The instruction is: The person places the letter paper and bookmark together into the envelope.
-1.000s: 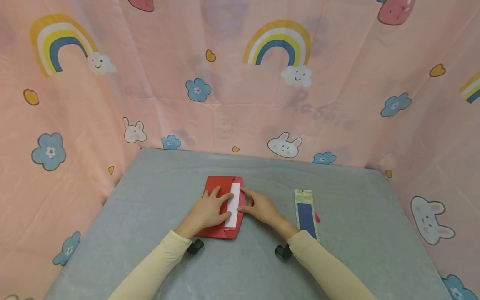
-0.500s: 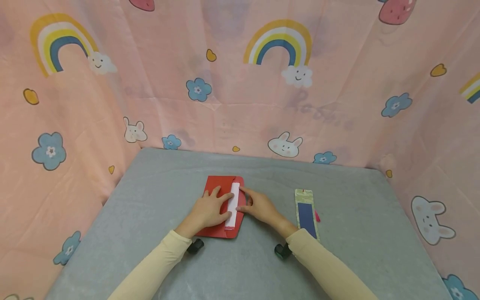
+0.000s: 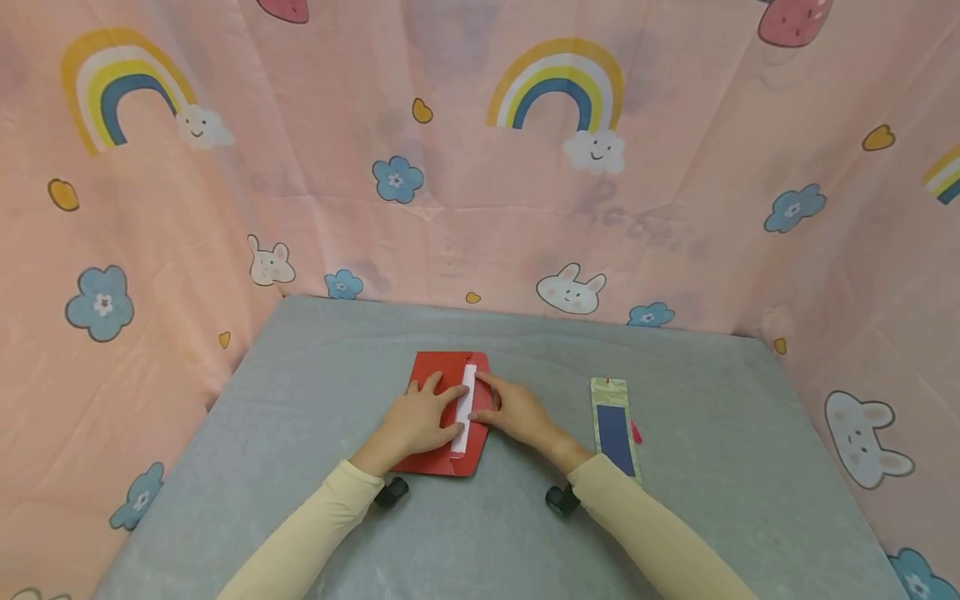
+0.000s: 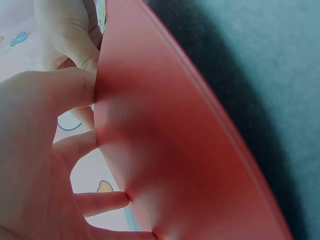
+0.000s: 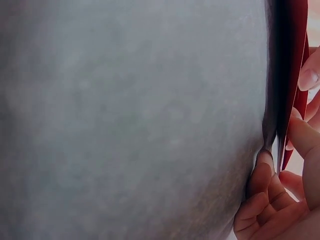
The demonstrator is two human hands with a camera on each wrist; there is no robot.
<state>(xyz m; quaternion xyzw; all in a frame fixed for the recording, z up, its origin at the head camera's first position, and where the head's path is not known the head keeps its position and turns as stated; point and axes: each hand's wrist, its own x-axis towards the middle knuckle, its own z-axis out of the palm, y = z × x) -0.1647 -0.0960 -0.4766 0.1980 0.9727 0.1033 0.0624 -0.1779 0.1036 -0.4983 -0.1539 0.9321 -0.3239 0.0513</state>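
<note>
A red envelope [image 3: 438,362] lies on the table, its flap [image 3: 483,392] spread to the right. From its opening sticks a narrow strip of white paper [image 3: 462,417]; the rest of the paper is hidden inside. My left hand [image 3: 412,417] rests on the envelope with fingers spread, index finger and thumb reaching the strip's left side. In the left wrist view the fingertips of the left hand [image 4: 35,150] press dents into the red surface. My right hand [image 3: 521,412] touches the strip's outer edge with thumb and index tips set apart. Other fingers of the right hand [image 5: 295,190] are bent beneath.
A green patterned bookmark-like strip [image 3: 611,392] with a dark blue panel lies to the right, a pink tassel [image 3: 636,432] beside it and the right sleeve over its near end. The grey-covered table [image 3: 300,367] meets a pink printed curtain [image 3: 465,242] at the back.
The white strip showing has become narrower as my right fingertips shifted slightly left with its edge. My left hand has stayed in place on the envelope.
</note>
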